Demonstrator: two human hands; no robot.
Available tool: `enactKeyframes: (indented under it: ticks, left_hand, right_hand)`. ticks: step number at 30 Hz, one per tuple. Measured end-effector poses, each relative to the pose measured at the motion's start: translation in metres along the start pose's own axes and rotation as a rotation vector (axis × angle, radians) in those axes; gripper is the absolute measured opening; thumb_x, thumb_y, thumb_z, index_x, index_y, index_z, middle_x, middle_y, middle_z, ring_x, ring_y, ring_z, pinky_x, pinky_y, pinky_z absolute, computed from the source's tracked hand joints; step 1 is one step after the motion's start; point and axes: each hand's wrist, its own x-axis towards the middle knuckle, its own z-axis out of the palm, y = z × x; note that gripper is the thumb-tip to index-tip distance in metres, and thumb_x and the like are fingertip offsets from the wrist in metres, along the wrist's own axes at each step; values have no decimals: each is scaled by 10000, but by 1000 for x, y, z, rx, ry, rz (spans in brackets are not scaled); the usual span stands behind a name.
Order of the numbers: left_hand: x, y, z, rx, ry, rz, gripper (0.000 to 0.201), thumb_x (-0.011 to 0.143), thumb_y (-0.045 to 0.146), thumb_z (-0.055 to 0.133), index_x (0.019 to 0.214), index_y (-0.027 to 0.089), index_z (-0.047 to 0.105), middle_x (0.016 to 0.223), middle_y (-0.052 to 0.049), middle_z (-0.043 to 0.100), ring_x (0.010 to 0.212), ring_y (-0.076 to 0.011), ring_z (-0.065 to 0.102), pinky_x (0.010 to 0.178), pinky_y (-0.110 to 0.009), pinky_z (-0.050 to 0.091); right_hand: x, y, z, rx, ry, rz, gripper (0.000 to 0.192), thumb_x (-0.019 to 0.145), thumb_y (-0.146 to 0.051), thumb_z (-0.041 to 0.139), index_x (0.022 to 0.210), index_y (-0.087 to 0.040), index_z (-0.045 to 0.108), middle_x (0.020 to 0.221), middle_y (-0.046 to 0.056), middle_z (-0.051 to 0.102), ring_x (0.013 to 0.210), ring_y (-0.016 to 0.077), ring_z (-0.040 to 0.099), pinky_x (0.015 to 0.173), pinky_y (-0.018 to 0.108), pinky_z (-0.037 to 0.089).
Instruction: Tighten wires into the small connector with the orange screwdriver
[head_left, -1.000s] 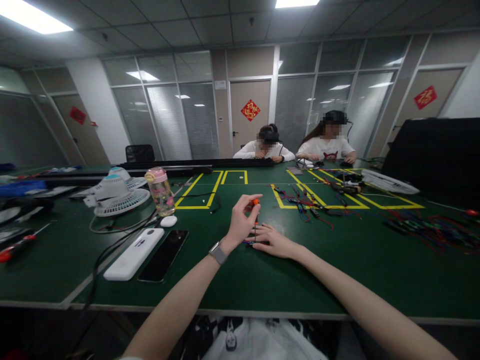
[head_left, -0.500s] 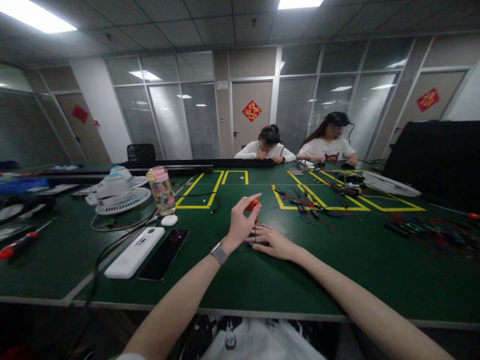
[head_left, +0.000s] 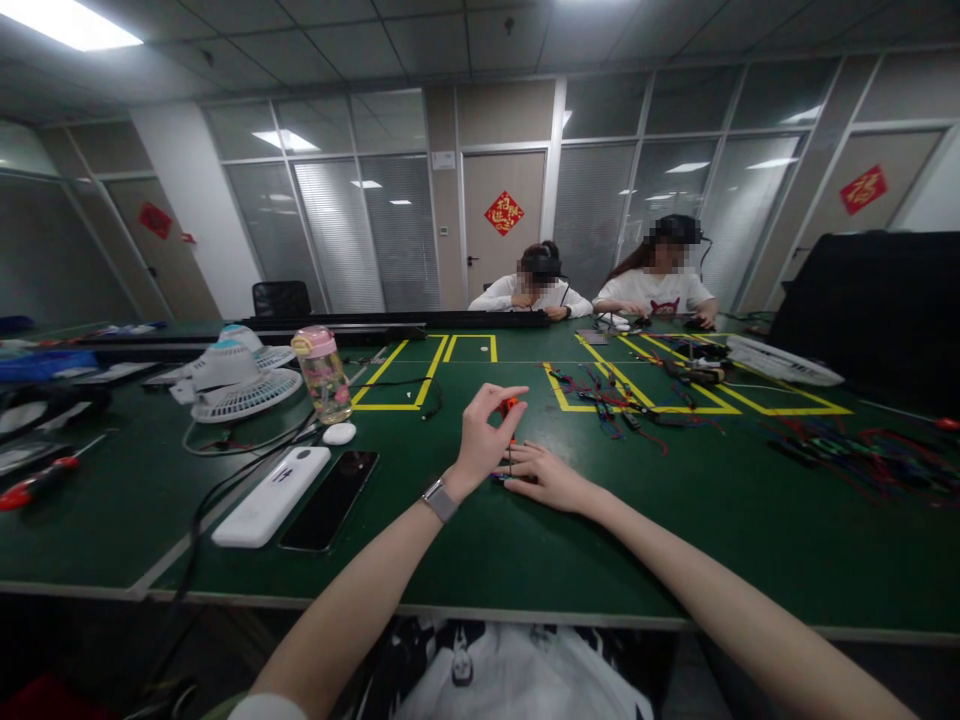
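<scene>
Lower centre of frame: green table [head_left: 480, 560], near edge running across the bottom. Left hand [head_left: 480, 440], wristwatch [head_left: 439, 499] on the wrist, fingers closed round the orange handle of a small screwdriver [head_left: 510, 420] held upright, tip down. Right hand [head_left: 544, 475] lies flat just beside it, fingers pressing a small dark part [head_left: 504, 478] to the table top; part too small to identify.

Left of centre: black phone [head_left: 330, 486] touching a white power bank [head_left: 271, 494], a small white puck [head_left: 339, 433] beyond them, black cable trailing off the near edge. Far left: red-handled screwdriver [head_left: 34, 481].

Mid-distance left: clear bottle with pink lid [head_left: 322, 374] beside a white desk fan [head_left: 236, 385]. Yellow tape rectangles [head_left: 409, 380] on the table at centre; loose red and blue wires [head_left: 607, 400] to the right.

Far side, upper centre: two people [head_left: 592, 285] seated at the table, in front of glass partitions and a door with a red diamond decoration [head_left: 502, 212]. Ceiling of panels, light panel [head_left: 67, 20] upper left.
</scene>
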Motion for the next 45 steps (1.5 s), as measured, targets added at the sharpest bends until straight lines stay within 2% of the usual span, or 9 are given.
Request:
enactKeyframes:
  ticks: [8,15,20,22,29,34,36,42,45]
  left_hand:
    - [0,-4,2,-98,-97,-56,344,987,230,390,1302,225,529,1142,-68,637,942,-150,643,842,-293,505]
    - [0,-1,0,132,56,7,154,873,260,626,1005,202,678,904,-30,598,844,-156,586,795,-280,486]
    - [0,-3,1,-9,-39,1,323,983,216,393,1250,230,575,1117,-63,629,972,-157,624,876,-304,490]
    - [-1,-4,2,-59,-48,-9,336,976,213,417,1288,227,541,1129,-64,643,943,-152,642,859,-300,501]
    - [-3,2,2,127,91,28,156,873,252,625,1016,220,680,909,-25,558,850,-150,566,796,-279,486]
    - [-3,-2,2,-4,-9,11,337,989,221,363,1254,223,571,1138,-72,614,1012,-164,601,896,-319,482]
    - [-4,-3,3,-42,-5,-8,341,988,229,376,1288,218,539,1165,-77,635,1018,-171,619,901,-333,487]
    - [-4,3,3,107,93,25,188,897,247,588,1066,213,662,954,-41,608,904,-164,588,836,-299,484]
    - [-4,2,2,142,108,25,194,920,254,545,1057,213,675,981,-51,557,921,-163,566,846,-296,477]
  right_hand:
    - [-1,1,-1,9,2,-15,351,943,-419,517,1275,-341,599,1389,52,554,1316,264,468,1131,529,265]
    - [0,0,-1,-28,-24,-7,347,955,-421,491,1274,-340,601,1406,57,536,1334,254,448,1128,522,270]
    - [0,2,0,-19,-22,-4,352,956,-430,484,1282,-353,591,1405,50,538,1334,258,448,1131,528,259]
    - [0,2,-1,-14,-20,-12,351,956,-432,484,1280,-351,595,1406,47,537,1326,257,457,1133,520,261]
    - [0,2,-2,1,-18,-20,343,957,-412,494,1273,-335,603,1375,60,565,1296,250,487,1132,510,263]
    - [0,3,-1,10,-30,-9,343,954,-411,500,1275,-341,600,1399,53,543,1325,265,453,1133,528,254]
    - [0,3,-2,12,-34,-9,347,955,-414,497,1280,-345,594,1409,53,533,1329,266,448,1132,530,256]
    - [1,3,-2,31,-23,-25,336,950,-401,511,1265,-337,609,1361,53,576,1280,256,501,1133,516,266]
    - [1,3,-1,27,-16,-21,334,950,-405,509,1262,-340,610,1373,49,567,1296,257,485,1134,518,263]
